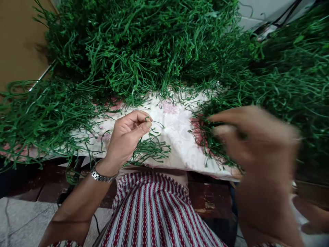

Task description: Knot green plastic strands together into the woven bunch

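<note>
Left hand (pixel 128 135) pinches a small bunch of green plastic sprigs (pixel 151 151) over the floral cloth (pixel 177 127) on the desk; right hand (pixel 254 144) blurred, grip unclear, beside the right-side sprig pile (pixel 282 85).

A white cloth with pink flower print (pixel 177 127) lies spread over the worktop, its near edge hanging toward the person's lap. A large heap of green plastic stems (pixel 144 44) sits on the far part of the cloth, with more stems piled to the left (pixel 36 116) and right (pixel 290 89). The left hand (pixel 127 137) rests above the cloth's near left part, pinching a thin green plastic sprig (pixel 151 149) that lies on the cloth just right of it. The right hand (pixel 254 137) is at the near edge of the right pile. A red-and-white striped garment (pixel 154 212) lies below, nearest the camera.
</note>
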`<state>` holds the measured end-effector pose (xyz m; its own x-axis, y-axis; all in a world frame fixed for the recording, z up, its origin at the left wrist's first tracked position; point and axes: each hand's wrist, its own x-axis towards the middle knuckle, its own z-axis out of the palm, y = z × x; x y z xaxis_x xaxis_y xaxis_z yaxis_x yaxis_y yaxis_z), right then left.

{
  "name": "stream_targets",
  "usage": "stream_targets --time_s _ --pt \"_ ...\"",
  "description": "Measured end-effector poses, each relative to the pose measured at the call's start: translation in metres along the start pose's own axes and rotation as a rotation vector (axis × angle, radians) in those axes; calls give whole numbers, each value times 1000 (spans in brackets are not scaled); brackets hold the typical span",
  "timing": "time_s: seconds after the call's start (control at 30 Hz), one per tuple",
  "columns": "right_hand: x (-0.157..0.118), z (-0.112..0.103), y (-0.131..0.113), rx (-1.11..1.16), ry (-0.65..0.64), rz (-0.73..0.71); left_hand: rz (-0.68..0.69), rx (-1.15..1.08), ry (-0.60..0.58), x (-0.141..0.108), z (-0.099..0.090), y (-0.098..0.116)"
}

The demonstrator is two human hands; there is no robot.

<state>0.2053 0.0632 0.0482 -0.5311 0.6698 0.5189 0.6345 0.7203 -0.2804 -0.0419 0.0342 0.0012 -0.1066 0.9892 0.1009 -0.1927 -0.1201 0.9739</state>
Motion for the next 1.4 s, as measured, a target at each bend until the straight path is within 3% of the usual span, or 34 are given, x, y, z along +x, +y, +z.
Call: stream_targets --time_s 0.1,0.17,0.23,0.33,0.4,0.47,0.53,0.63,0.73,0.87,0.97,1.07,1.23,1.4 --pt "13 62 -45 185 -341 -115 40 96 -22 0 3 3" --pt "15 89 -56 229 -389 -127 45 188 -40 -2 0 7" --pt "14 100 -55 274 -345 -117 35 329 -41 -7 -8 12" --pt "9 100 -48 324 -277 -97 24 641 -47 -18 -20 18" --pt "7 98 -46 367 -257 -96 23 822 -138 -24 -25 18" --pt "7 98 -48 432 -235 -92 18 891 -261 -27 -26 15" --pt "6 100 -52 503 -206 -74 0 856 -312 -28 -26 13" --pt "5 104 -56 569 -172 -60 -38 755 -255 -30 -25 10" --pt "4 104 -59 541 -137 -44 29 735 -159 -34 -24 9" --pt "1 105 -64 457 -116 3 246 976 -76 -41 -18 7" --pt "-3 108 -67 392 -96 19 315 1176 -56 -46 -13 5" --pt "-5 111 -67 284 -83 -4 209 1115 -73 -47 -13 2" --pt "-6 111 -68 208 -45 -50 -37 799 -115 -44 -20 2" --pt "-6 109 -68 293 -76 -27 -107 635 -112 -45 -22 -1"
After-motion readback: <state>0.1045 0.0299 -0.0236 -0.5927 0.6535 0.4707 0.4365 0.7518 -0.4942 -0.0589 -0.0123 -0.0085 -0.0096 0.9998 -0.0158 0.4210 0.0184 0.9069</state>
